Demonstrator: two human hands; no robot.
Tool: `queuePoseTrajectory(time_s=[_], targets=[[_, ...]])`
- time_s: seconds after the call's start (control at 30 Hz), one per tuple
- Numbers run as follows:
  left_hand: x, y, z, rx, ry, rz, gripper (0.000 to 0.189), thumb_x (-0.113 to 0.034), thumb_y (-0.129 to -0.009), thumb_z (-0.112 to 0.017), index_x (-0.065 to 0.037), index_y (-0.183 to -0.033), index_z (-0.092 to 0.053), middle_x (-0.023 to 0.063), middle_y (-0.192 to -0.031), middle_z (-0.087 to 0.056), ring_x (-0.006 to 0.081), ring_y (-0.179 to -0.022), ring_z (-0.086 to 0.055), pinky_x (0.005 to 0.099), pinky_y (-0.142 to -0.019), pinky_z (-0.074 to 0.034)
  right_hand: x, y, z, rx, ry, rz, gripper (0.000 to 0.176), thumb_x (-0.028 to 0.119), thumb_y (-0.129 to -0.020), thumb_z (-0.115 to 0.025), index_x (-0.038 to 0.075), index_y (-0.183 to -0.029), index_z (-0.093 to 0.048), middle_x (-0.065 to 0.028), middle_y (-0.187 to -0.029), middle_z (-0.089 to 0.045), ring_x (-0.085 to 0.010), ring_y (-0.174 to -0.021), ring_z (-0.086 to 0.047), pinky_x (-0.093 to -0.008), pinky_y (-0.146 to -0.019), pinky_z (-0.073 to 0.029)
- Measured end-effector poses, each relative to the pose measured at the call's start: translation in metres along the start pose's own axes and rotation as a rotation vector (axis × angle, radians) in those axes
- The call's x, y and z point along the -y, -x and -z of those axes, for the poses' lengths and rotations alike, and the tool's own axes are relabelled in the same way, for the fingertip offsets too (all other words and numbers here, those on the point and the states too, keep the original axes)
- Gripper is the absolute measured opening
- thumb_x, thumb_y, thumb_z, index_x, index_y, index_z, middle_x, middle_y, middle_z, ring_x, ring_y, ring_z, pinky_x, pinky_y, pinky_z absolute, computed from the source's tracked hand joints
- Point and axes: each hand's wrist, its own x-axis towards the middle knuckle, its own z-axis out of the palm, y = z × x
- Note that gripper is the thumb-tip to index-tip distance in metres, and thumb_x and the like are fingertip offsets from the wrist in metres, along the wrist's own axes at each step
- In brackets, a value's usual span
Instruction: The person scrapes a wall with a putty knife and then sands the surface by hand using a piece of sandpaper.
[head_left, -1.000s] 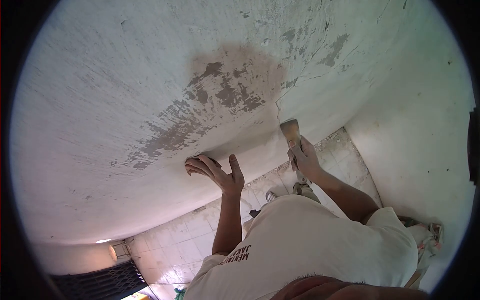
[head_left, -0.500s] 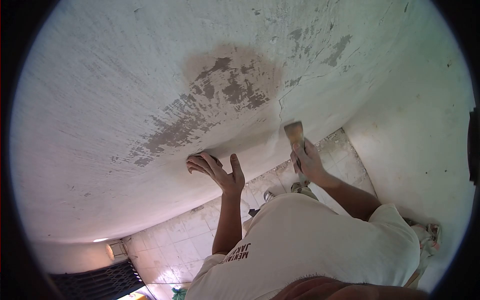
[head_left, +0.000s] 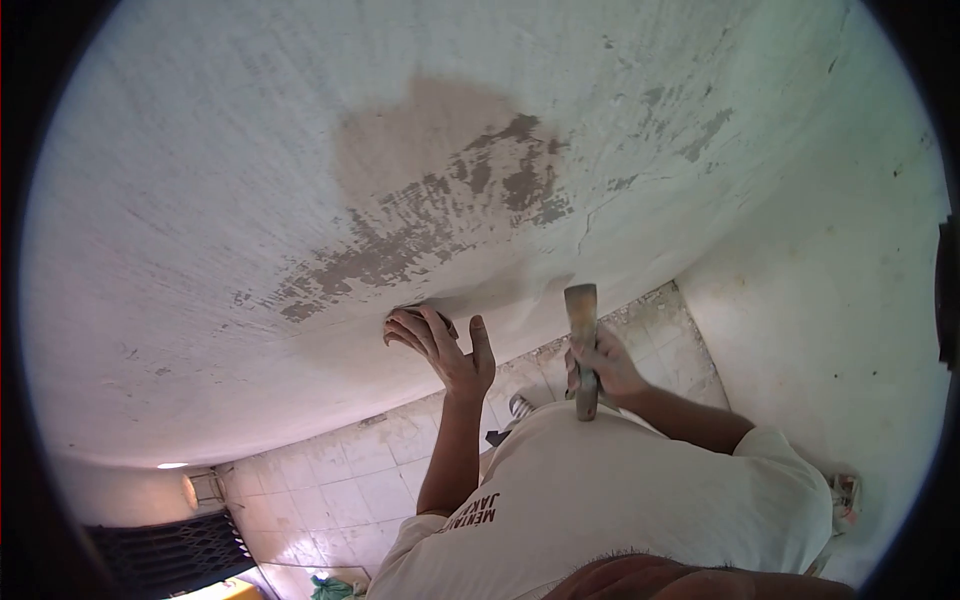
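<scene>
My left hand is up against the whitish wall, its back towards me. Its thumb stands apart while the fingers bend over a thin, dark-edged thing, mostly hidden under them. Lower right, my right hand is closed round the handle of a putty knife. The knife's smeared, flared blade points up and its handle end lies in front of my shirt. Above my left hand the wall has a damp brown patch and rough grey streaks.
A second wall meets the first at right. Pale floor tiles run along the wall's foot, with crumbs near the corner. A dark lattice, a yellow thing and a green bundle are at lower left.
The putty knife has moved down and turned more upright, away from the wall crack. My left hand stays at the wall, slightly lower right in view. The view has shifted.
</scene>
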Motion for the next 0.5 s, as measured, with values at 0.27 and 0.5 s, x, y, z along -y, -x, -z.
queuePoseTrajectory(time_s=[0.27, 0.5], targets=[[0.004, 0.001, 0.0, 0.0, 0.016, -0.029, 0.076, -0.016, -0.09, -0.061, 0.001, -0.149, -0.017, 0.0316, -0.155, 0.002, 0.0497, -0.142, 0.012, 0.067, -0.106, 0.008, -0.011, 0.025, 0.011, 0.159, 0.046, -0.075, 0.034, 0.014, -0.093, -0.06, 0.008, -0.12, -0.041, -0.0054, -0.093, -0.058, -0.0151, -0.088, -0.058, -0.0312, -0.078, -0.047], [0.004, 0.001, -0.003, -0.054, 0.031, -0.033, 0.072, -0.018, -0.089, -0.063, 0.003, -0.146, -0.026, 0.0291, -0.156, -0.004, 0.0523, -0.142, 0.008, 0.0715, -0.104, 0.006, -0.008, 0.03, 0.004, 0.32, 0.102, -0.217, 0.025, 0.01, -0.089, -0.059, 0.009, -0.112, -0.048, -0.0011, -0.092, -0.05, -0.009, -0.081, -0.046, -0.025, -0.076, -0.039]])
